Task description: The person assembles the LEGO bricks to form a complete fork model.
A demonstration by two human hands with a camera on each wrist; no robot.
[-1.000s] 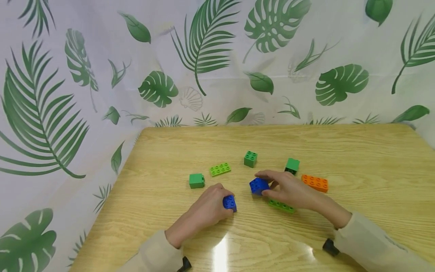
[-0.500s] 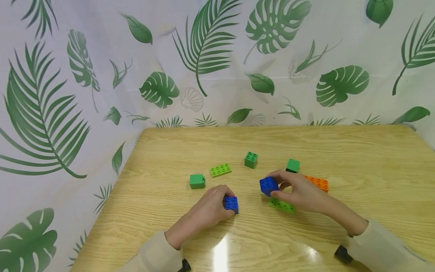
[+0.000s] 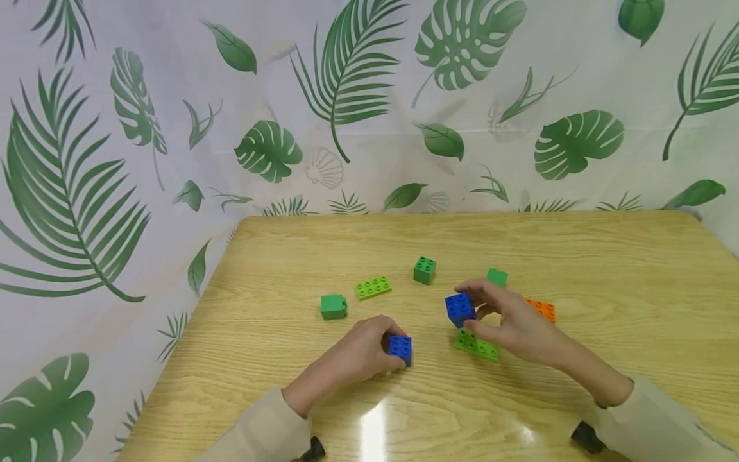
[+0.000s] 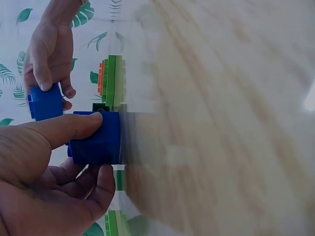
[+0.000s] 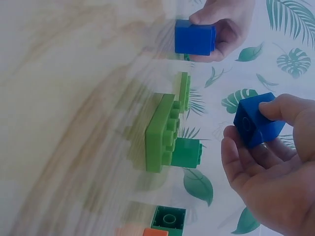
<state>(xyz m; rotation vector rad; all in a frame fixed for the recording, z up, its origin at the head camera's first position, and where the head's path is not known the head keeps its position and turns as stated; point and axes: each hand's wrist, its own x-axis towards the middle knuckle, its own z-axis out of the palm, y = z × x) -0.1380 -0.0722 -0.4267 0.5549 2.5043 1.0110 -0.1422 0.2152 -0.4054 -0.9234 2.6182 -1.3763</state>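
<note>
My left hand (image 3: 371, 346) pinches a square blue toy brick (image 3: 401, 350) between thumb and fingers, low at the tabletop with its studs up. In the left wrist view that blue brick (image 4: 96, 138) sits right at the table surface. A second blue brick (image 3: 460, 309) is in my right hand (image 3: 510, 321), raised off the table and a little tilted. Its hollow underside shows in the right wrist view, where thumb and fingers grip the brick (image 5: 258, 119). Beneath the right hand lies a light green flat brick (image 3: 476, 346), studs up. The two blue bricks are apart.
Behind the hands are a green brick on its side (image 3: 333, 307), a thin light green plate (image 3: 373, 288) and an upright green brick (image 3: 424, 270). Another green brick (image 3: 496, 277) and an orange brick (image 3: 543, 310) are partly hidden by the right hand. A leaf-patterned cloth (image 3: 369, 154) hangs behind the table.
The right hand has carried its blue brick up and rightward, over the light green flat brick. The left hand has shifted slightly right with its blue brick.
</note>
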